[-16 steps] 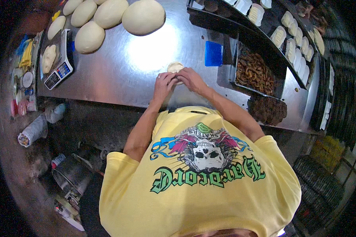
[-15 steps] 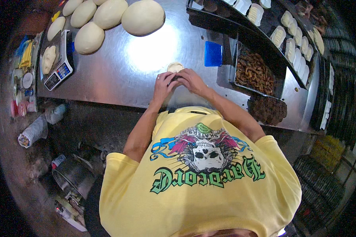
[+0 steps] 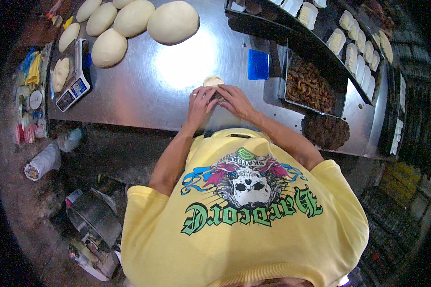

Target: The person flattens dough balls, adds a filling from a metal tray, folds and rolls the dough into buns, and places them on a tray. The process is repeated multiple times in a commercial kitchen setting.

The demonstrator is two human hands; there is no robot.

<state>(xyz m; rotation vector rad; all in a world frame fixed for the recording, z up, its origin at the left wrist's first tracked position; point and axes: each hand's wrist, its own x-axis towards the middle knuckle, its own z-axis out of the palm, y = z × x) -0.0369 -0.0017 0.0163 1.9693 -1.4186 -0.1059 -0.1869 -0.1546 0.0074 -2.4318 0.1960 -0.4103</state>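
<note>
where the surface (image 3: 134,103) nears its right edge, a metal tray (image 3: 316,110) holds a heap of glossy brown strips (image 3: 309,86), and a dark crumbly mass (image 3: 325,133) lies between that tray and the near edge. toward the far right corner, a long dark pan (image 3: 292,34) carries rows of white paper cups (image 3: 336,42), many with a pale dough piece inside. below the near edge, at the left, a metal pot (image 3: 88,208) stands with contents too dim to make out. the dough round (image 3: 212,80) lies on the surface near the middle of its near edge, partly hidden by the person's hands. the left hand (image 3: 199,101), with a ring on one finger, comes in from the left, and the right hand (image 3: 232,99) from the right, so that the forearms converge; both are palm down with bent fingers, held narrow and pinching the dough's near side, the fingertips almost meeting. what the darker patch under them is, one cannot tell. large dough balls (image 3: 172,22) crowd the far left corner, and a scale (image 3: 73,93) bearing a dough lump (image 3: 61,75) stands by the left edge.
</note>
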